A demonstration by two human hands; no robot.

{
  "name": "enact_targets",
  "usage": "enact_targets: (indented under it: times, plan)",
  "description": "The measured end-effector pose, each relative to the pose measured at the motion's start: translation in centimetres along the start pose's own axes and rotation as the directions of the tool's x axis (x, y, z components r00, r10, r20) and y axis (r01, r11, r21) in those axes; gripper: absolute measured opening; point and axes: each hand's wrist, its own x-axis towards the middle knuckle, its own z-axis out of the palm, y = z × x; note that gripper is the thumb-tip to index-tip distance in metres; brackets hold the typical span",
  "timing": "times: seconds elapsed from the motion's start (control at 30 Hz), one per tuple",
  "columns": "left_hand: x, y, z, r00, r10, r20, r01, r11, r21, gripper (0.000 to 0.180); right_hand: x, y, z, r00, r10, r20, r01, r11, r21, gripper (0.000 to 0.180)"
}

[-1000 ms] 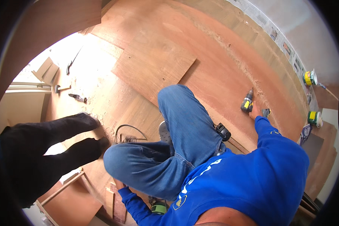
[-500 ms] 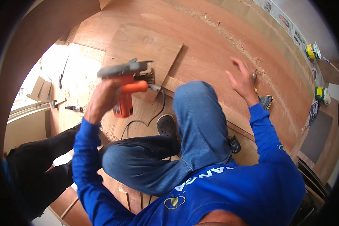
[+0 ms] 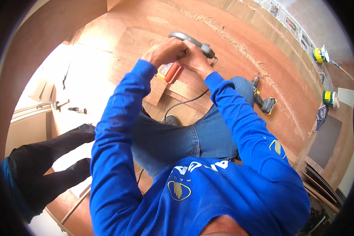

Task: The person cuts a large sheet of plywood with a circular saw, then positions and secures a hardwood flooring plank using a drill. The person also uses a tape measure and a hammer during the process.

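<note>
A corded power saw, seemingly a circular saw (image 3: pixel 172 72), has a red-orange body and a rounded grey guard. It is over the wooden board (image 3: pixel 135 49) in front of me. My left hand (image 3: pixel 166 52) is closed around the saw's upper part. My right hand (image 3: pixel 194 61) is also closed on it, right beside the left, with the fingers of both partly overlapping. The hands hide the saw's handle and much of its body. Its black cord (image 3: pixel 187 101) runs back past my knee. The blade is out of sight.
A yellow-and-black cordless drill (image 3: pixel 262 98) lies right of my knee. Sawdust (image 3: pixel 240 45) trails across the wood sheet. Two paint tubs (image 3: pixel 321 54) stand at the far right. A hammer (image 3: pixel 59 105) lies at left, near another person's dark-trousered legs (image 3: pixel 47 157).
My left hand has carried the saw rightward and turned it over the board. My right hand, open and empty before, has come across and closed on it. My raised knee has shifted right.
</note>
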Motion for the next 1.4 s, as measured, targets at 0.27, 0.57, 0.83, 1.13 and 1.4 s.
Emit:
enact_targets:
  times: [0.27,0.57,0.83,1.13,1.4]
  plan:
    - [-16.6,-13.6,-8.1,0.689,-0.688,-0.226,0.563,0.705,-0.431,0.063,-4.2,4.6,2.4,1.000,0.021,0.002,-0.021,0.999,-0.044,0.038]
    - [-24.2,-23.8,18.5,0.245,-0.954,0.172,0.969,0.247,-0.012,0.167,-4.6,4.7,2.1,0.996,-0.086,-0.035,0.087,0.996,0.027,0.039]
    - [-20.8,-21.0,16.3,0.160,-0.975,0.153,0.984,0.169,0.049,0.164,-4.3,3.4,1.1,0.998,0.025,0.060,-0.023,0.999,-0.031,0.027]
    - [-20.8,-22.2,17.2,0.127,-0.973,0.193,0.979,0.154,0.131,0.165,-6.4,4.8,2.5,0.999,-0.031,0.019,0.034,0.988,-0.152,0.030]
    - [-18.8,-22.5,15.9,0.027,-0.970,0.242,0.979,0.074,0.190,0.165,-3.3,2.9,-0.3,0.991,0.084,0.107,-0.086,0.996,0.013,0.028]
